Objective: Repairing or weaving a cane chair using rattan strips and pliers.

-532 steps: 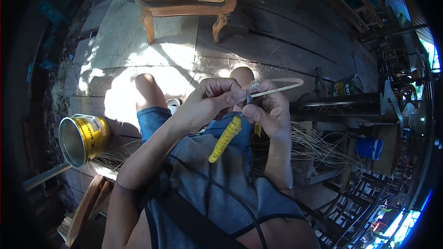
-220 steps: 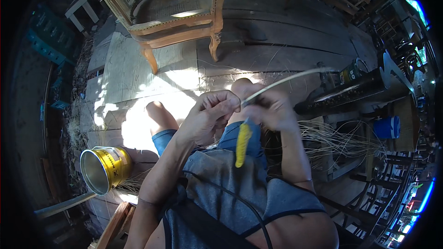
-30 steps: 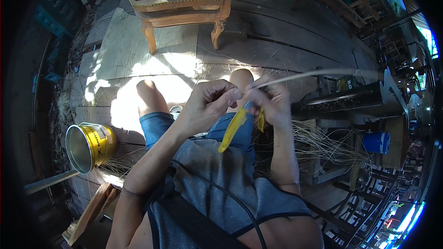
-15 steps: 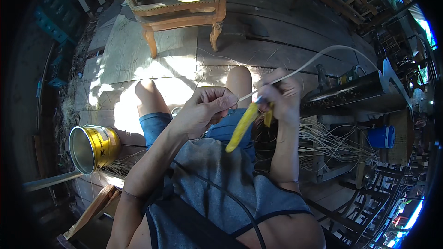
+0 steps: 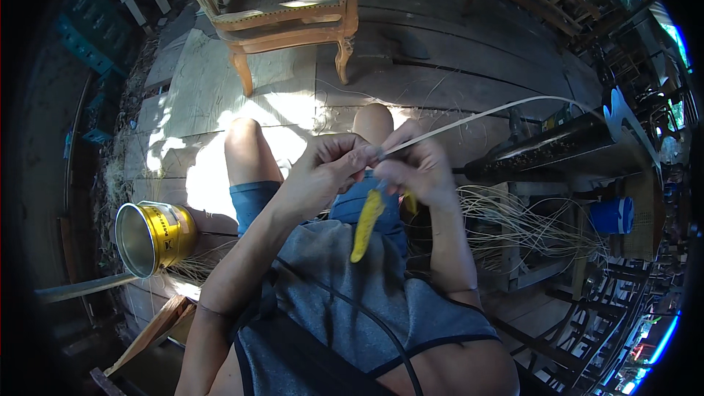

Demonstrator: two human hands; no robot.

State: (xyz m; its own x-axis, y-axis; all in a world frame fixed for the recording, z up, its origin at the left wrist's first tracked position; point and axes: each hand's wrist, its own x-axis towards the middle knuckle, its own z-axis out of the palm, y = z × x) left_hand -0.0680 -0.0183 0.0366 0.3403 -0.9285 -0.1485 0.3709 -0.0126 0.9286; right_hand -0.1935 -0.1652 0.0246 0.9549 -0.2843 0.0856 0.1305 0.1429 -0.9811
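My left hand pinches the near end of a long pale cane strip between thumb and forefinger, above my lap. From there the strip arcs out to the right over a dark cylinder. Right up against it, my right hand has its thumb and fingers closed at the same stretch of strip, slightly blurred. Tucked in that right hand is a two-handled, pliers-like tool with yellow grips; one grip hangs down over my shorts. Its jaws are hidden by the fingers.
Ahead stands a carved wooden chair frame. A yellow metal bucket lies tilted at left. Loose cane strips spread at right, below the black cylinder and beside a blue container. A black cord crosses my shirt.
My right hand has moved left along the strip to meet my left hand, carrying the yellow-handled tool, which now hangs more upright. The strip's arc has flattened.
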